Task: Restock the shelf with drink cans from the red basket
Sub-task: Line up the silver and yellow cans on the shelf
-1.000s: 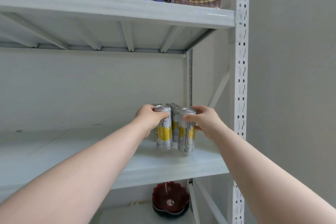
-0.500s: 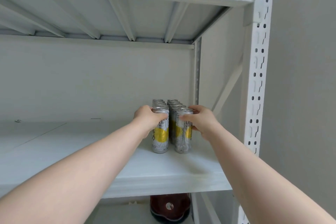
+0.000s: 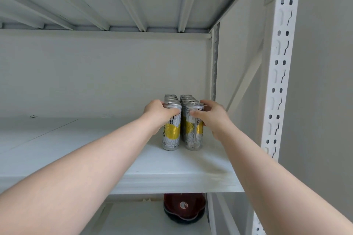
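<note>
- While each hand grips its own can, neither arm is nearer: left hand [image 3: 160,112] is curled round the top of the left front can [image 3: 171,133], and right hand [image 3: 212,118] has its thumb on the face and its fingers round the far side of the right front can [image 3: 194,131].
- Both front cans stand upright, long axis vertical, bases on the shelf [image 3: 172,175] near its right end and set back from the front edge.
- Direction: the cans lie straight ahead of the hands. The arms reach forward and slightly up, wrists on the near side of the cans.
- Gap between the two front cans is very narrow. Can't tell if they touch.
- Count: 2 hands, 2 front cans gripped, 2 rows running back toward the wall. Behind each front can a stack of rims [image 3: 186,99] shows, several per row, but they overlap too much for an exact number.
- My read: both cans look seated, so next is let go and pull straight back. The fingers of each hand reach toward the can behind, so a sideways exit risks nudging the row.
- Red basket is not in view.
- Other: 1 dark red round object [image 3: 184,208] on the level below, 1 slotted upright post [image 3: 277,82] just right of the right arm.
</note>
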